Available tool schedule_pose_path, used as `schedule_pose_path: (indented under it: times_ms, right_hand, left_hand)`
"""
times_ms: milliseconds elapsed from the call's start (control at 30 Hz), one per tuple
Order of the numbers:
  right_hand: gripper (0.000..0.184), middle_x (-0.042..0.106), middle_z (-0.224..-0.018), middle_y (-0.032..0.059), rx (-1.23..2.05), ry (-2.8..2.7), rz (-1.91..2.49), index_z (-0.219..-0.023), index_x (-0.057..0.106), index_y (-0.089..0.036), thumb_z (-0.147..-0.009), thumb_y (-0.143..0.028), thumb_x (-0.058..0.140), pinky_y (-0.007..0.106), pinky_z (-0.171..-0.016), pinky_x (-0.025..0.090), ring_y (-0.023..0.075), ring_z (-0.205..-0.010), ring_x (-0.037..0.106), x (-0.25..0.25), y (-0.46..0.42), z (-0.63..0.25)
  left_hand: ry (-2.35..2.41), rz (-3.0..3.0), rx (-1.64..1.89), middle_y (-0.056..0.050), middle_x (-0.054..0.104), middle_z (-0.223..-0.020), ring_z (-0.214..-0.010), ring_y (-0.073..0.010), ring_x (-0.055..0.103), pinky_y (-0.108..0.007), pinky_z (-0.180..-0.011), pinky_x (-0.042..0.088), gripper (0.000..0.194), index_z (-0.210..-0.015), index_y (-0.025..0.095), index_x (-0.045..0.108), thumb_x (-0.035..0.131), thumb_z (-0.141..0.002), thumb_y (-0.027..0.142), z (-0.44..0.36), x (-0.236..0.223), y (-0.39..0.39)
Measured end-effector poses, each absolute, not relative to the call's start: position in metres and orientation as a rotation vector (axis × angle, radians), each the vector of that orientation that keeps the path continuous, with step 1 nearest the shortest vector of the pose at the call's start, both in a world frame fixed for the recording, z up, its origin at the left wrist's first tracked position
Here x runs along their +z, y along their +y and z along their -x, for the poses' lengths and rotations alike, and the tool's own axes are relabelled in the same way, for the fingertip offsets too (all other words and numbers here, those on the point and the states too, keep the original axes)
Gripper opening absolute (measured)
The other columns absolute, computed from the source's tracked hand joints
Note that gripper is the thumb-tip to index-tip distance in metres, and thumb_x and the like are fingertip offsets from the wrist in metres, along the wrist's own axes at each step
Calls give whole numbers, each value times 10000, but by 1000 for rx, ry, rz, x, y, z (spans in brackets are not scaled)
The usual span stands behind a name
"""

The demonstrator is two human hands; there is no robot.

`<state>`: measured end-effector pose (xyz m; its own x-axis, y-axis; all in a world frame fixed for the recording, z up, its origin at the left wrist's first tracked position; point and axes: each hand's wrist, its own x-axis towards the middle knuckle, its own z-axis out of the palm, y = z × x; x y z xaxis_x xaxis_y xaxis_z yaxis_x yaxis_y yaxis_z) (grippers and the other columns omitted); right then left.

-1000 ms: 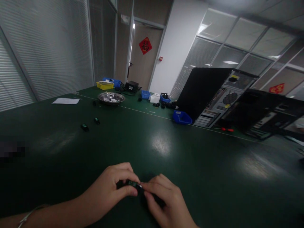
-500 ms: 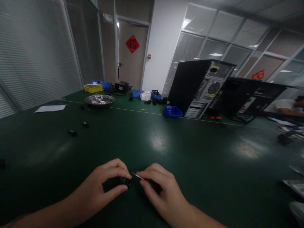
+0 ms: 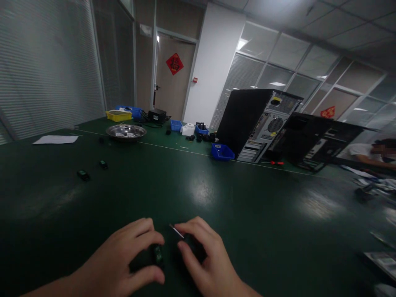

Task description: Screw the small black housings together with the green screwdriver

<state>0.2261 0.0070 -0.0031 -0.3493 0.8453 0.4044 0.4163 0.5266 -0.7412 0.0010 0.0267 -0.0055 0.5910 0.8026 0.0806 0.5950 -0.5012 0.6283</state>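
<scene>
The left hand (image 3: 123, 258), lower left of centre, is bare, with slim fingers and a smooth back. The right hand (image 3: 208, 253), at bottom centre, is equally bare and slender. Both wrists (image 3: 72, 284) are uncovered; nail details blur in the dim light.

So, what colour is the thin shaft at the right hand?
Silvery; the shaft shows best in the head view.

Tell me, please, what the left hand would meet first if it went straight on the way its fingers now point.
Most likely the thin metal-tipped tool held in the right hand, or that hand's fingers, across a gap; depth is unclear, so I cannot tell which.
</scene>
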Motion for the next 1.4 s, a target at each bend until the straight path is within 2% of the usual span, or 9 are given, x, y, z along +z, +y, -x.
schedule_pose_path:
  times_ms: [67,167,367,633,900,1267,1400]
  right_hand:
    - [263,643,-948,71,679,-1949,1041,-1089,644,-188,-867,-98,537,290,-751,498,187,-870,622,-3,8,-225]
    - [252,643,-935,75,675,-1944,1004,-1074,646,-183,-863,-104,535,285,-735,507,187,-851,631,-3,9,-224]
    - [261,653,-941,71,676,-1956,950,-1097,642,-199,-876,-105,539,280,-743,513,184,-856,631,-4,8,-224]
    - [317,662,-985,68,760,-2020,940,-1192,642,-238,-918,-117,538,291,-759,511,180,-883,631,-4,8,-227]
    - [326,697,-952,35,479,-2319,989,-1190,660,-298,-917,-137,582,346,-744,439,197,-837,631,-3,15,-234]
    - [314,696,-893,18,447,-2371,1026,-1116,684,-294,-882,-101,602,371,-724,376,199,-785,620,0,14,-230]
    - [327,688,-880,21,399,-2346,1014,-1103,683,-280,-861,-82,590,360,-713,374,191,-762,619,-7,14,-229]
  left_hand:
    - [1109,-2291,475,-32,636,-932,-849,-209,598,-250,-733,475,270,-968,250,695,738,-771,430,-5,-5,26]
    - [1053,-2308,511,-34,641,-1010,-885,-202,603,-247,-769,471,217,-1032,269,681,672,-816,285,-6,-4,25]
    - [876,-2326,640,-24,648,-1042,-936,-183,600,-249,-840,469,418,-1181,292,619,509,-840,75,1,-5,22]
    - [983,-2262,539,-43,620,-1051,-967,-210,556,-312,-863,445,261,-1114,234,627,577,-868,163,1,-7,27]
    - [992,-2184,517,-33,613,-1007,-938,-190,570,-275,-827,443,202,-1018,222,651,527,-885,134,2,-8,30]
    - [1030,-2120,533,-11,612,-935,-859,-161,584,-239,-759,440,173,-939,225,662,536,-868,130,4,-10,31]
    - [1075,-2161,630,-4,631,-906,-819,-170,588,-230,-710,445,123,-909,251,669,576,-848,197,5,-15,29]
